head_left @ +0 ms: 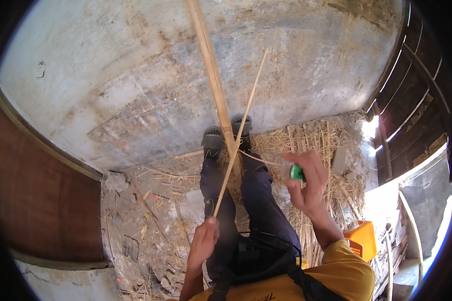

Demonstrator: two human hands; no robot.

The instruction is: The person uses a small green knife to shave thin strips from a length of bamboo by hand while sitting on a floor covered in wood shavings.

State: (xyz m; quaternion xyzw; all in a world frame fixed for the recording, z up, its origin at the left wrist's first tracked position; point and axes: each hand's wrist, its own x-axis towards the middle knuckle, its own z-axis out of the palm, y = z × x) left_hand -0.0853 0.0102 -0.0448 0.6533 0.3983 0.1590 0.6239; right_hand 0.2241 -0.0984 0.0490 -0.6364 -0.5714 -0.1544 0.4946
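At the far left, a brown panel [50, 185] stood beside a pale, stained wall [135, 75], which spanned the upper part of the view. Right of the panel, the floor [158, 210] was strewn with straw and debris. The left hand [204, 240] was in front of the person's left leg, its fingers clamped on the lower end of a thin stick [248, 105]. This stick slanted up and to the right, its upper end seen against the wall; contact there could not be told. A thick pole [208, 55] ran from the top edge down between two dark shoes [213, 139]. The thin stick crossed in front of the pole near the shoes; whether they touched could not be told. From near the crossing, a pale strand [260, 159] curved rightward toward the right hand [310, 183]; its far end was unclear. The right hand was raised over loose straw [349, 188], fingers curled and clamped on a small green object [296, 173], its kind not determined. Lower right, an orange plastic crate [369, 238] sat beside the yellow sleeve [349, 263]. At the far right, dark wooden boards [417, 95] showed bright gaps above a slender upright pole [413, 226].
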